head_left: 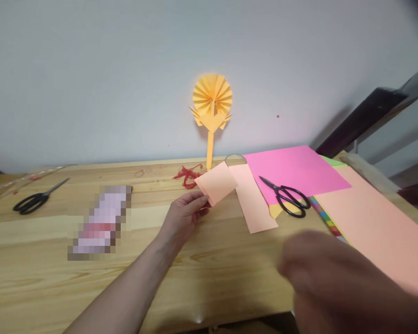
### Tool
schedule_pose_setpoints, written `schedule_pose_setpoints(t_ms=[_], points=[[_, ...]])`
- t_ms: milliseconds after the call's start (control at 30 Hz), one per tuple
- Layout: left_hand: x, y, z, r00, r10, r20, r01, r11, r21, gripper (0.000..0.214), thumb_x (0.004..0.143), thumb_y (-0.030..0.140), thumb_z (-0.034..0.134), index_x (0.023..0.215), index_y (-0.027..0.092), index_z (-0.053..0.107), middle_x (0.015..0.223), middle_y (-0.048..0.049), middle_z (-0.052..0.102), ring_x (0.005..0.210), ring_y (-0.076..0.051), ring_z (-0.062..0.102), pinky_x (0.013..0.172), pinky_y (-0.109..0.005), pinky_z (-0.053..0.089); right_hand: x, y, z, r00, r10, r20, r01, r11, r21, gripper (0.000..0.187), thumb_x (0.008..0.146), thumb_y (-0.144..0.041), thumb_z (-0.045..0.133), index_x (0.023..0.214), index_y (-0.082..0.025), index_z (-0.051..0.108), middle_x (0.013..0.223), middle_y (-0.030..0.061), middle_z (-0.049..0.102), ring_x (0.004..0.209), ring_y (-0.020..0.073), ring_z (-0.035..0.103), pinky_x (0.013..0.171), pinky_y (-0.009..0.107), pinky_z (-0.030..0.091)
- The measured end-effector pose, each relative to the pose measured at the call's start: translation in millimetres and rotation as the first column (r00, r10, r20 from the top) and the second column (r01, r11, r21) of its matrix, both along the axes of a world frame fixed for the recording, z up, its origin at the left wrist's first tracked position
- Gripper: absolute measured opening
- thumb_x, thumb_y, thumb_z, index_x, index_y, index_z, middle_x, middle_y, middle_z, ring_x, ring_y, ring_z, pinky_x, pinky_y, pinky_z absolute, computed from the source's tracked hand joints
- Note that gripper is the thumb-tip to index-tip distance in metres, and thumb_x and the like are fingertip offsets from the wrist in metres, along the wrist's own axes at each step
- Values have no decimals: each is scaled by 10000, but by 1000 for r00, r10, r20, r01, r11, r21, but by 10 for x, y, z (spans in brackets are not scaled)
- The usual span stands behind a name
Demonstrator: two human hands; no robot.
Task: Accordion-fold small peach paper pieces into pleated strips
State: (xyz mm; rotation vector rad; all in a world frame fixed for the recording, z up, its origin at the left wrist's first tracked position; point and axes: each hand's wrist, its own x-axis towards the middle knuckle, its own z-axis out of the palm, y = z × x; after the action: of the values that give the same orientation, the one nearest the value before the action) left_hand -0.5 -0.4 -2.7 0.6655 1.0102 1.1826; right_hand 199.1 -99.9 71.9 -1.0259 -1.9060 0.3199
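Observation:
My left hand [184, 214] pinches a small peach paper square [216, 183] by its lower left corner, lifting it just above the wooden table [90, 278]. A peach paper strip [254, 199] lies on the table right beside that square. My right hand [334, 273] is close to the camera at the lower right, smeared by motion, and its fingers cannot be made out. Black scissors [288, 197] rest on a pink paper sheet [292, 171] to the right of the strip.
A yellow folded paper fan on a stick [212, 109] leans against the white wall. Red thread [186, 176] lies at its foot. A second pair of black scissors [36, 198] lies far left. A large peach sheet [376, 222] and a pixelated object [100, 220] also rest here.

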Motion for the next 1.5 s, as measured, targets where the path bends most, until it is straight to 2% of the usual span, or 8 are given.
schedule_pose_setpoints(t_ms=[100, 133, 267, 433, 733, 1033, 1367, 1500], points=[[2, 1, -10, 1000, -10, 18, 10, 1000, 19, 164, 669, 211, 743, 804, 129, 701, 744, -29, 679, 650, -77, 590, 613, -180, 464, -77, 469, 56, 998, -11, -70, 11, 1000, -3, 138, 834, -231, 505, 947, -233, 583, 761, 26, 643, 655, 163, 613, 590, 307, 491], [2, 0, -7, 1000, -9, 26, 8, 1000, 23, 159, 673, 210, 740, 804, 130, 700, 746, -28, 680, 650, -77, 591, 618, -181, 466, -102, 607, 26, 998, -20, -51, 14, 994, -112, 105, 848, -237, 491, 864, -207, 590, 676, 10, 623, 565, 131, 573, 535, 276, 458], [6, -2, 32, 999, 19, 38, -19, 1000, 14, 146, 672, 218, 742, 786, 139, 697, 757, -27, 685, 701, -98, 617, 660, -197, 488, -180, 981, -284, 1000, 29, -6, -26, 774, -633, 371, 835, -460, 520, 620, -164, 583, 532, 5, 584, 462, 106, 520, 423, 233, 367], [44, -9, 56, 996, 59, 68, -60, 998, 8, 151, 638, 200, 765, 752, 137, 688, 775, -24, 689, 747, -115, 636, 709, -216, 506, -248, 1072, -629, 942, -60, -332, -218, 644, -734, 367, 726, -435, 662, 980, -170, 664, 779, 34, 687, 594, 113, 586, 527, 234, 441], [151, -56, -29, 993, 38, 111, -38, 999, 7, 158, 621, 168, 773, 752, 137, 691, 792, -24, 693, 750, -106, 628, 739, -222, 512, -283, 1055, -579, 843, -128, -522, -326, 650, -687, 222, 667, -295, 703, 862, -189, 717, 833, 24, 700, 624, 106, 556, 582, 244, 444], [199, -75, -56, 995, -2, 101, 0, 1000, 18, 164, 618, 183, 778, 757, 142, 701, 829, -36, 710, 787, -124, 636, 781, -247, 504, -274, 1054, -621, 863, -153, -481, -274, 659, -701, 175, 668, -318, 684, 669, -147, 651, 595, -13, 601, 512, 78, 454, 513, 224, 379], [67, -55, 83, 950, -6, -313, 57, 986, 155, 389, 639, 269, 767, 1001, 178, 655, 941, -43, 714, 760, -144, 637, 700, -240, 498, -118, 1150, -626, 973, -47, -227, -133, 692, -710, 166, 707, -292, 612, 609, -159, 597, 603, -5, 604, 590, 115, 510, 588, 247, 397], [66, -51, 110, 930, 8, -367, 66, 980, 189, 500, 651, 245, 757, 1082, 201, 509, 777, -20, 727, 659, -144, 657, 664, -258, 508, -81, 1182, -617, 980, -24, -197, -125, 696, -708, 175, 702, -271, 609, 570, -161, 573, 576, -19, 582, 560, 100, 482, 552, 232, 371]])
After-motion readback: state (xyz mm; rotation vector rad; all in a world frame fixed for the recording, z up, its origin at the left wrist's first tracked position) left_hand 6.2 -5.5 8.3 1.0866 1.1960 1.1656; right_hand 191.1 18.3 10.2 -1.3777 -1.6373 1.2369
